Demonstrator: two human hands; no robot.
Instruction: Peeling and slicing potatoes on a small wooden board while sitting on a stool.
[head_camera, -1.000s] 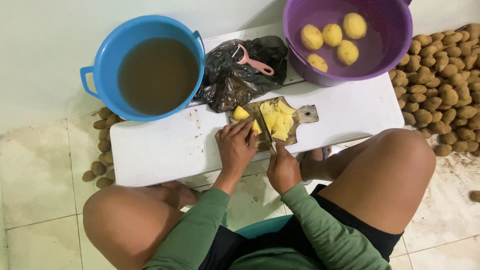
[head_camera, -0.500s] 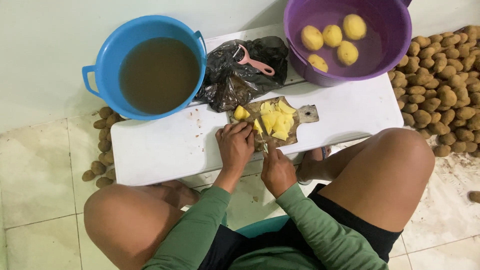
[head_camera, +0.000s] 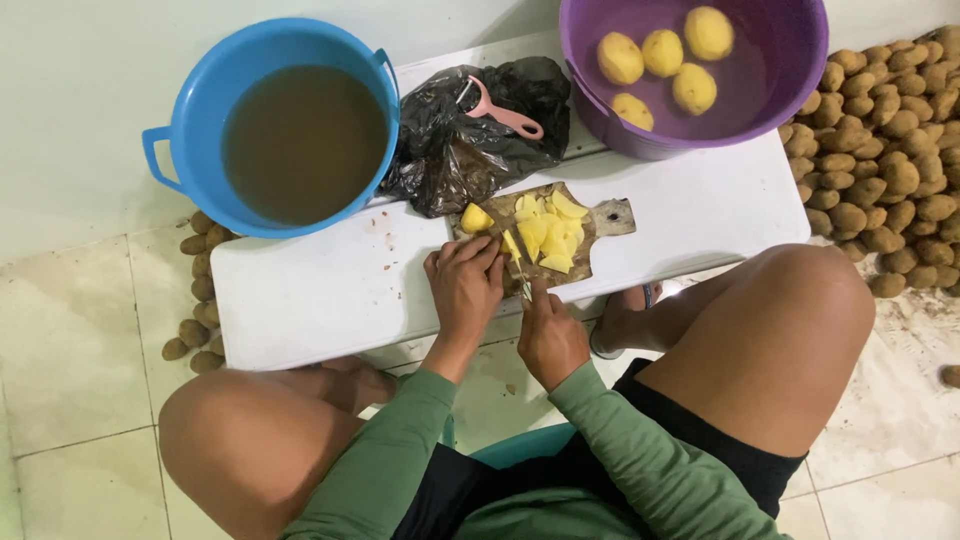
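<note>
A small wooden cutting board (head_camera: 601, 217) lies on a low white table (head_camera: 330, 290), covered with yellow cut potato pieces (head_camera: 545, 232). My left hand (head_camera: 465, 283) presses down on a potato piece at the board's left end, fingers curled over it. My right hand (head_camera: 549, 335) grips a knife (head_camera: 522, 280) whose blade sits against that piece, just right of my left fingers. Another yellow chunk (head_camera: 476, 217) rests at the board's far left corner.
A blue bucket (head_camera: 180, 110) of murky brown water stands at the table's left. A purple basin (head_camera: 790, 80) holds several peeled potatoes in water. A black plastic bag (head_camera: 450, 150) carries a pink peeler (head_camera: 503, 115). Unpeeled potatoes (head_camera: 890, 170) are piled on the floor at right, with more (head_camera: 195, 330) at left.
Both hands have stayed at the board's left end with small cutting motions. The pile of cut pieces has spread a little across the board.
</note>
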